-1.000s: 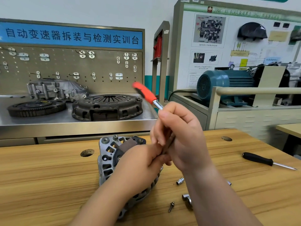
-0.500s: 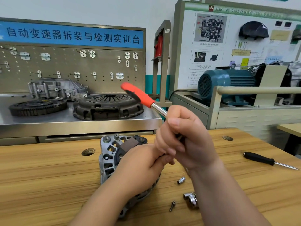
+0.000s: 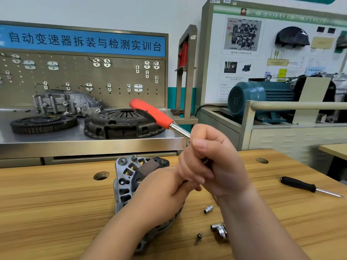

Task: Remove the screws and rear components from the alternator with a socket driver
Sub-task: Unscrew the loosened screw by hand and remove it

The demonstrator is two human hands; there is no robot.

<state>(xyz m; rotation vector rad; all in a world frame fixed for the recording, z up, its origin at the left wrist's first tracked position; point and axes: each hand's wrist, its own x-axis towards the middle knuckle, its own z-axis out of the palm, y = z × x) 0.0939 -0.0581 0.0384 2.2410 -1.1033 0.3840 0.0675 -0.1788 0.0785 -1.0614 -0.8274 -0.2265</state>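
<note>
Clenching the socket driver, right hand fingers; left hand pinches its tip above the alternator.

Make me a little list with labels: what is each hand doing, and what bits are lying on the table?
Right hand: grips the socket driver by its metal shaft
Left hand: lies over the alternator, fingers curled near the driver's lower end, grip hidden
Loose on wooden table: screw, small socket, larger chrome piece, black screwdriver
</note>
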